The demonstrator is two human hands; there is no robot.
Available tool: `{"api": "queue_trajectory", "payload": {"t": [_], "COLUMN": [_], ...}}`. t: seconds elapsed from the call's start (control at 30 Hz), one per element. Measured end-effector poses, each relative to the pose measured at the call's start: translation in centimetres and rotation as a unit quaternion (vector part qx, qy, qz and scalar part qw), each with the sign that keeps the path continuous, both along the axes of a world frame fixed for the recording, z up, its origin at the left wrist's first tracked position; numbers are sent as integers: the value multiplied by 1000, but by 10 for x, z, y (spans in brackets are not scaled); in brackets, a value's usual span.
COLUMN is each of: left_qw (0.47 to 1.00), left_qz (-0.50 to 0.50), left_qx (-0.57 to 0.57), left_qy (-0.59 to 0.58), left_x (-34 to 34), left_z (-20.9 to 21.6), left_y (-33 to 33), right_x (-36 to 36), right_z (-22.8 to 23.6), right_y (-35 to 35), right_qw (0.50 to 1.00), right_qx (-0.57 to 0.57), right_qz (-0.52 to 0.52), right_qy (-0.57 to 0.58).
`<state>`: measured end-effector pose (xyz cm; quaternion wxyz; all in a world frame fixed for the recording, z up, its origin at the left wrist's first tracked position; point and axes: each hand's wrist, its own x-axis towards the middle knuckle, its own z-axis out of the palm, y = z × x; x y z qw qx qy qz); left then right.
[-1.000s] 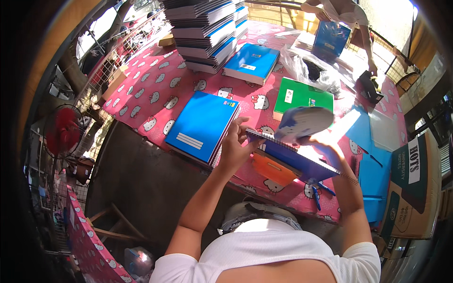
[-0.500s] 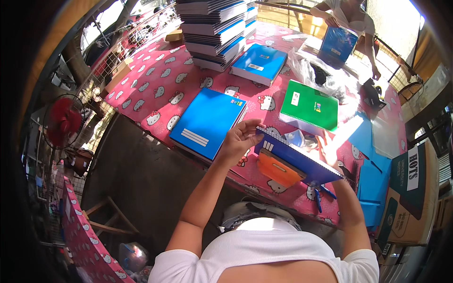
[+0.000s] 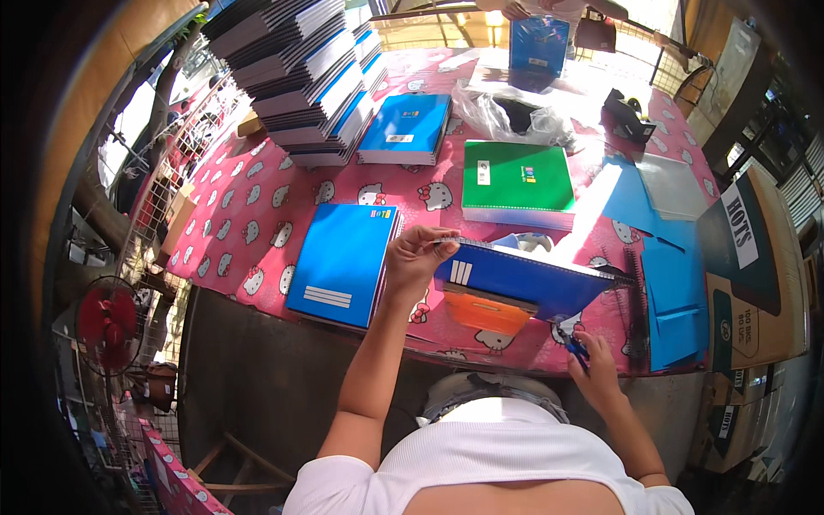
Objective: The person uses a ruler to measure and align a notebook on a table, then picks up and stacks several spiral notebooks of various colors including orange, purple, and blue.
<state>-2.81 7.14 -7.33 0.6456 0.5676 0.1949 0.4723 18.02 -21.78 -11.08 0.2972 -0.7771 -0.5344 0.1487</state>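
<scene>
My left hand (image 3: 414, 262) pinches the corner of a blue spiral notebook (image 3: 524, 279) at the end of its coil. The notebook is held tilted over the table's near edge. Below it shows an orange flat piece (image 3: 489, 311) with a slot, partly covered. My right hand (image 3: 594, 367) has its fingers closed round a tool with two blue handles (image 3: 577, 350), which looks like pliers; its head is hidden. Left of my left hand lies a pile of blue notebooks (image 3: 343, 266). A green notebook (image 3: 518, 176) lies beyond the held one.
A tall notebook stack (image 3: 296, 86) stands at the far left, beside another blue notebook (image 3: 405, 127). Clear plastic (image 3: 549, 124) and a black tape dispenser (image 3: 629, 118) lie at the back. Blue sheets (image 3: 674, 296), black coils (image 3: 633, 309) and a carton (image 3: 751, 257) are right. Another person holds a wrapped blue pack (image 3: 538, 47).
My right hand has left the notebook's far side and come down to the blue-handled tool. My left hand still pinches the notebook's corner. The view has swung to the right.
</scene>
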Motion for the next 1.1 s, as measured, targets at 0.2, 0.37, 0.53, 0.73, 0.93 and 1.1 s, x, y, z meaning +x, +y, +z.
{"api": "queue_trajectory", "payload": {"t": [0.2,0.37,0.53,0.73,0.93,1.1], "left_qw": [939,931,897,941,818,708], "left_qz": [109,92,98,175,426,400], "left_qx": [321,352,430,288,381,579], "left_qy": [52,34,-2,27,-69,54], "left_x": [52,63,58,33,-81,-114], "left_z": [53,54,41,38,133,186], "left_y": [-72,-83,-72,-49,-12,49], "right_x": [-54,-48,-12,-42,8,40], "right_z": [133,136,122,69,-43,2], "right_y": [56,58,59,64,19,152], "right_qw": [975,976,837,936,973,955], "right_qx": [217,205,32,99,31,264], "right_qz": [33,17,109,96,17,50], "right_qy": [-39,-68,535,324,-226,-121]}}
